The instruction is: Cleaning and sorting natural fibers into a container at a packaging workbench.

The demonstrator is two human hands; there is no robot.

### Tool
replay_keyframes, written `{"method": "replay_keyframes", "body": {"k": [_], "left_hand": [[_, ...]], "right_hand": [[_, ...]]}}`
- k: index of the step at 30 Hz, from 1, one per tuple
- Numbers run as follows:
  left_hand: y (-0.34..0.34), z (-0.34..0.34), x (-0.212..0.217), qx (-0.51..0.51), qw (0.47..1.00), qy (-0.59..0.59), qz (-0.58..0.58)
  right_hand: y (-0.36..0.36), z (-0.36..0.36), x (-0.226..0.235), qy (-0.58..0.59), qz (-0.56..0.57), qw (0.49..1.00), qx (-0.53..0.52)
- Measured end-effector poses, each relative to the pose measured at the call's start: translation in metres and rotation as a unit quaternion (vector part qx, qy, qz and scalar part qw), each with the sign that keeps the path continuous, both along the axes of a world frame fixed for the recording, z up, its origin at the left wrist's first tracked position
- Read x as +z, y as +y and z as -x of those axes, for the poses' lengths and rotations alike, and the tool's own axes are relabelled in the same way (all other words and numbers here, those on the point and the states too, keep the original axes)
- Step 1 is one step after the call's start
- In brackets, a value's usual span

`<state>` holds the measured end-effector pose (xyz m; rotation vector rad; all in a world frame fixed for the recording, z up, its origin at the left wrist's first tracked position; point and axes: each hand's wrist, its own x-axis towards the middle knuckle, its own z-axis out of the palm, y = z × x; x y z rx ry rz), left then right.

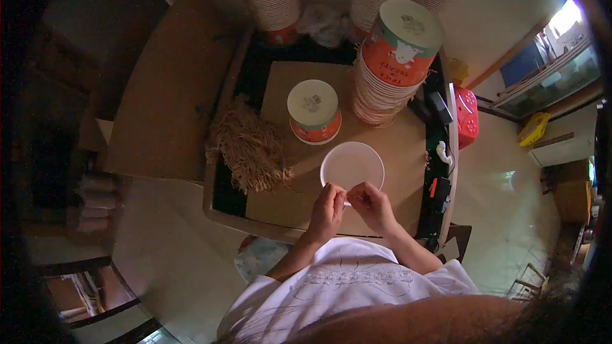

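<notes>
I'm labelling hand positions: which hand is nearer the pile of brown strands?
Left. The left hand is at the white tub's near rim, right of the pile of brown strands; the right hand is farther right.

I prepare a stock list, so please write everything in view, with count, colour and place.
Table: 1, dark green, centre.
Open paper bucket: 1, white inside, on the cardboard sheet.
Upside-down paper bucket: 1, orange-green, beyond it.
Stack of upside-down buckets: 1, orange-green top, farther right.
Back stacks: 3 or more, pale, far side.
Cord bundle: 1, tan, table's left.
Cardboard sheet: 1, brown, on the table.
Cardboard panel: 1, brown, left of table.
Plastic bags: 2, pale, back stacks and below table.
Small items: several, black, white, red, table's right edge.
Plastic piece: 1, red, right of table.
Bag-like item: 1, yellow, right floor.
Shirt: 1, white, bottom centre.
Left hand: 1, bare, open bucket's near rim.
Right hand: 1, bare, beside it.
</notes>
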<state>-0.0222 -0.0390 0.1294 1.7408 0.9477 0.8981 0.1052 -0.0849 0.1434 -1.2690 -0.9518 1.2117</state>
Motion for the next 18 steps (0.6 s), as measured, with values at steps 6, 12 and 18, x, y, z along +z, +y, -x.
{"method": "replay_keyframes", "body": {"k": [6,12,18], "left_hand": [[0.000,0.000,-0.009,-0.002,1.000,0.010,0.009],[0.007,0.007,-0.039,0.063,0.996,-0.012,0.066],[0.029,0.019,-0.115,0.161,0.983,0.077,-0.048]], "right_hand": [[-0.001,0.000,-0.002,-0.023,0.016,1.000,-0.010],[0.000,-0.047,-0.007,0.233,0.133,0.949,-0.165],[-0.033,-0.154,0.029,-0.250,-0.090,0.908,-0.323]]}}
